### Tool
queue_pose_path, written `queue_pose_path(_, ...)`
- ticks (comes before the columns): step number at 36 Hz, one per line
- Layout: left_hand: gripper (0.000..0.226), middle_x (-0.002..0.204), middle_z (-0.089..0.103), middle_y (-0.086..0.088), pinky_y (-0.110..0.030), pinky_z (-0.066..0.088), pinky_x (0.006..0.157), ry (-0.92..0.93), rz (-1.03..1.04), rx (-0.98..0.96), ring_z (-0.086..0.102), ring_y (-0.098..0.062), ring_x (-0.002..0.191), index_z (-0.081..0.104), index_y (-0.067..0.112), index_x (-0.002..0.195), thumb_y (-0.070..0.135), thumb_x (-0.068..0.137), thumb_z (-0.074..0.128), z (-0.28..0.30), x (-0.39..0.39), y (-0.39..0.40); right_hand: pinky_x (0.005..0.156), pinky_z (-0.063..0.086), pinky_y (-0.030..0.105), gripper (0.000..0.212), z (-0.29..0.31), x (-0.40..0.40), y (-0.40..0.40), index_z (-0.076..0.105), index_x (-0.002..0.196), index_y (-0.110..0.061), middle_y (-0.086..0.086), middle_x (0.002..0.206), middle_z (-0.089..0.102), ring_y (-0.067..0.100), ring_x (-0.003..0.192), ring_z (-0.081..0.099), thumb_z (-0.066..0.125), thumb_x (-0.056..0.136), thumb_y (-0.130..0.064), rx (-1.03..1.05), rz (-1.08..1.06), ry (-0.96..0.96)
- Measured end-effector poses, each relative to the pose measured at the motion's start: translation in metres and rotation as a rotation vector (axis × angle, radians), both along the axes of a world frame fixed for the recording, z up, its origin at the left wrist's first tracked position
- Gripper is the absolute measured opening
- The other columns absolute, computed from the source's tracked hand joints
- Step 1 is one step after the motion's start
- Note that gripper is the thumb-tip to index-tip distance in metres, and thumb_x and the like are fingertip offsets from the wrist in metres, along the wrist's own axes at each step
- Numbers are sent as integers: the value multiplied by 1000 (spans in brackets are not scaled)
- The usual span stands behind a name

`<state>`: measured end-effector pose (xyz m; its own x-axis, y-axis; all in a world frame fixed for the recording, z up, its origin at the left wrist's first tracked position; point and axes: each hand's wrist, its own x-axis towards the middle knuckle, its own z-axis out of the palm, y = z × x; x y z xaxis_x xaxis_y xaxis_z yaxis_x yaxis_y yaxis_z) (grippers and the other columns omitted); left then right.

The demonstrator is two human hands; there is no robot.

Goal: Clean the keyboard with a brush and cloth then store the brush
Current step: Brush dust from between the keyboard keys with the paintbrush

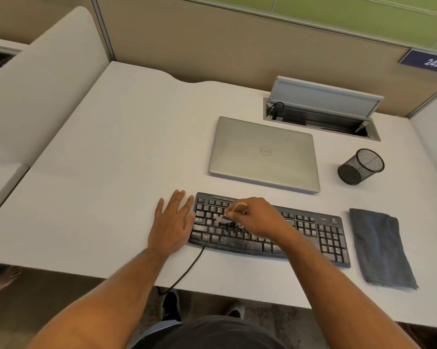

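Observation:
A black keyboard (320, 233) lies on the white desk (99, 172), its lower rows speckled with pale dust. My right hand (257, 217) is over the left half of the keys and grips a small brush (233, 212) with a wooden handle. The brush's bristles touch the keys. My left hand (172, 220) lies flat on the desk against the keyboard's left edge, fingers straight. A folded dark grey cloth (381, 250) lies to the right of the keyboard. A black mesh pen cup (361, 166) stands behind the cloth.
A shut silver laptop (265, 154) sits just behind the keyboard. An open cable hatch (323, 114) is set into the desk at the back right. The keyboard's black cable (187, 270) runs off the desk's front edge. Partition walls (212, 46) close the back and left.

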<state>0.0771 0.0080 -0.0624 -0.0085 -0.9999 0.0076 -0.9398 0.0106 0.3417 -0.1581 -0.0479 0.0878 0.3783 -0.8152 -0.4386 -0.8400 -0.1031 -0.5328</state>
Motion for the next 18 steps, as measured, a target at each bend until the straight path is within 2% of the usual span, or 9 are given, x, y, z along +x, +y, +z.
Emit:
queue_pose_path(4,62,168,25,-2,-51,9,127,-5,-6,-1,8,-16,157,30,24,161,46,105,11,-1,1,1,82,52,33,15,4,-23,-8,75,101,-29,-15,88,68,9,84,65,62,103,-36,-10,10,169)
queue_pose_path(9,61,170,16,2,-51,8,127,2,-7,0,2,-12,157,27,25,161,44,106,11,-1,0,1,84,55,35,16,6,-44,-14,74,94,-26,-8,93,74,14,87,67,61,101,-31,-49,33,340)
queue_pose_path(10,61,170,16,2,-51,8,127,3,-3,-2,3,-11,157,27,25,161,44,106,11,-1,1,1,84,56,35,16,8,-43,-14,74,94,-27,-8,91,75,14,86,69,61,101,-32,-45,17,308)
queue_pose_path(12,62,170,17,2,-51,8,127,-6,2,-4,4,-12,157,27,24,161,44,105,10,-1,3,2,82,57,33,14,12,-38,-11,75,96,-28,-6,86,76,11,81,73,63,102,-32,16,-52,122)
queue_pose_path(14,63,170,17,2,-50,8,127,-10,16,-1,4,-12,157,27,24,161,45,105,9,-2,4,3,84,59,31,14,14,-27,-3,76,106,-26,-6,88,77,8,79,75,64,102,-32,76,-85,-9)
queue_pose_path(16,63,170,16,3,-50,7,127,-7,-18,4,3,-11,157,26,24,161,45,105,8,0,-2,0,89,60,35,18,8,-31,7,76,112,-25,-5,96,78,9,84,74,64,103,-33,63,-110,-27)
queue_pose_path(18,64,170,14,4,-49,6,127,-9,-36,16,1,-10,157,24,24,162,46,104,7,0,-7,-1,91,59,39,18,1,-37,14,77,107,-25,-6,96,77,10,86,72,62,104,-34,35,-140,-11)
